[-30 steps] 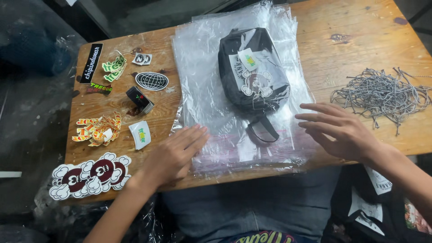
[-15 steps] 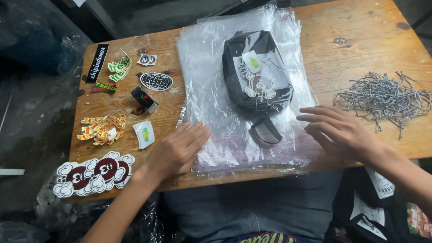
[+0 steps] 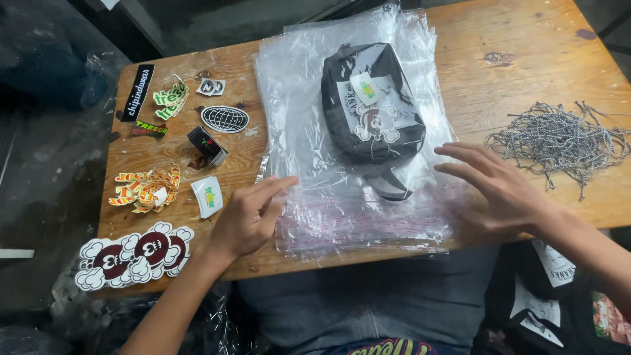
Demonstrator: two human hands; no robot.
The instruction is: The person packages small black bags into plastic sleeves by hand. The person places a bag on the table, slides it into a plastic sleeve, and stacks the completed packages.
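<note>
i see the worn wooden table (image 3: 526,85) spread under both hands. on it, between the hands and reaching away from them, lies a stack of clear plastic bags (image 3: 309,118), with a black fabric pouch with a cartoon print (image 3: 371,105) resting on top, just beyond the fingertips. my left hand (image 3: 246,217) lies flat and open on the near left edge of the stack, fingers stretched onto the plastic, gripping nothing. my right hand (image 3: 503,187) is open too, fingers spread and slightly raised over the stack's near right side, holding nothing. beyond the right hand sits a tangled heap of grey ball chains (image 3: 559,141). to the left of the left hand are assorted stickers: red and white cloud-shaped stickers (image 3: 135,253), a black oval globe sticker (image 3: 225,119), a small white sticker (image 3: 208,196).
</note>
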